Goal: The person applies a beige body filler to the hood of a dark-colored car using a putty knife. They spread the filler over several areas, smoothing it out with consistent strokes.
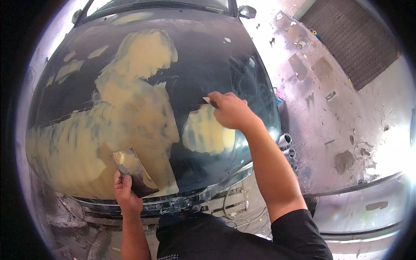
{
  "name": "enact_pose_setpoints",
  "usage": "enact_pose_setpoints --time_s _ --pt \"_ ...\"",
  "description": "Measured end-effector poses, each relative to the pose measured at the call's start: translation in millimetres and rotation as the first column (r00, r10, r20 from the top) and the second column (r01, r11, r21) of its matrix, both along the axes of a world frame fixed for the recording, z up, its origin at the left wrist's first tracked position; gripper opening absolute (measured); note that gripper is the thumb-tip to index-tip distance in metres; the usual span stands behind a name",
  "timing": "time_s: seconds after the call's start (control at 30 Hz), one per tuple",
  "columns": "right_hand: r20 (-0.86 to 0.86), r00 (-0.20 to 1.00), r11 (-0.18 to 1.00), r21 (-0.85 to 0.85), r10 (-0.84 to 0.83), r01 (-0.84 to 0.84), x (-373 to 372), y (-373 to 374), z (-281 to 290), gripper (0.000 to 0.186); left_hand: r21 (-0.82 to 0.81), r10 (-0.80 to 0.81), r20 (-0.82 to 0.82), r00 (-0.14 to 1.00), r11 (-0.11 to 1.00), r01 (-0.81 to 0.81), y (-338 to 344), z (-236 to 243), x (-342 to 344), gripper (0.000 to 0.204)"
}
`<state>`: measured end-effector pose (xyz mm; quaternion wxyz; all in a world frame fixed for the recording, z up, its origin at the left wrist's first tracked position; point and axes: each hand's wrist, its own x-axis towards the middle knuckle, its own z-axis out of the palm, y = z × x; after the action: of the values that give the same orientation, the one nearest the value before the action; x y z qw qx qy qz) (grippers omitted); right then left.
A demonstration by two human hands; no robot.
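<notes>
A dark car hood (199, 56) is spreading across the middle of the view. On its left side, small pale patches (69, 69) are showing, and next to them a broad beige patch (134, 104) is running from the front edge far up the hood. Over the front of that patch, the left hand (125, 190) is gripping a flat dark plate (138, 175), and yellowish paste (125, 158) is sitting near the plate's far end. Further right, the right hand (232, 110) is pinching a small spreader (207, 100) just by the far edge of a smaller beige patch (203, 132); whether the spreader is touching the hood, I cannot tell. Beyond, a side mirror (247, 11) is jutting out at the far corner, and a stained pale floor (329, 134) is stretching toward a dark patterned panel (351, 39).
</notes>
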<state>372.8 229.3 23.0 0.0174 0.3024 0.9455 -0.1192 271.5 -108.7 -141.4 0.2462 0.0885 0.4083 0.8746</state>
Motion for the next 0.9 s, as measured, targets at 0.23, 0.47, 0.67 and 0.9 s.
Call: enact_pose_setpoints --time_s 0.23,0.47,0.67,0.9 --pt "-0.040 0.989 0.989 -0.008 0.145 -0.145 59.2 -74.1 -26.4 0.052 -0.018 0.015 -0.024 1.000 1.000 -0.015 -4.6 -9.1 -0.1 0.036" --pt "-0.050 0.965 0.945 0.219 0.259 -0.242 129.1 -124.4 -72.4 0.061 0.030 0.001 -0.032 0.999 1.000 -0.001 -8.1 -12.9 -2.5 0.038" --pt "-0.175 0.984 0.999 0.037 0.030 -0.024 117.5 -83.2 -32.6 0.055 -0.012 0.053 -0.081 0.995 0.998 -0.055 -5.5 -13.2 -5.9 0.037" --pt "-0.178 0.983 0.996 0.087 0.036 -0.021 33.1 21.6 -11.6 0.048 0.003 -0.006 -0.061 0.998 1.000 0.006 -4.7 -7.4 -4.9 0.032"
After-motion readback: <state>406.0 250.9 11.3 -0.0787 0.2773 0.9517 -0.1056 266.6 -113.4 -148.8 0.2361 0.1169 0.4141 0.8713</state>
